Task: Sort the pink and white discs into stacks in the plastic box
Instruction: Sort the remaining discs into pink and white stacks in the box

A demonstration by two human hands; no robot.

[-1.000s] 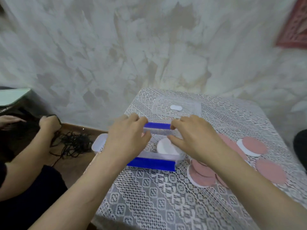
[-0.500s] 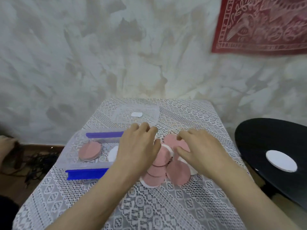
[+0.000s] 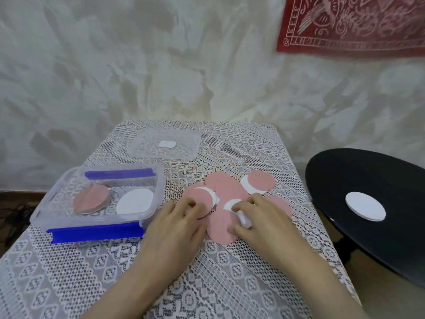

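The clear plastic box (image 3: 40, 217) with blue clips sits at the table's left. It holds a pink disc stack (image 3: 91, 199) and, to its right, a white disc stack (image 3: 135, 201). A loose pile of pink and white discs (image 3: 230, 189) lies overlapping to the right of the box. My left hand (image 3: 174, 229) rests palm down on the pile's left edge, fingertips on a pink disc. My right hand (image 3: 262, 219) is on the pile's right part, thumb and fingers pinching the edge of a white disc (image 3: 245, 219).
The box's clear lid (image 3: 181, 148) lies flat at the back of the lace-covered table (image 3: 92, 272). A black round surface (image 3: 368, 238) stands close on the right with one white disc (image 3: 365, 206) on it. A wall is right behind the table.
Both hands left the box's rim and moved right onto the loose disc pile. My right fingers have closed on a white disc. The view has swung to the right.
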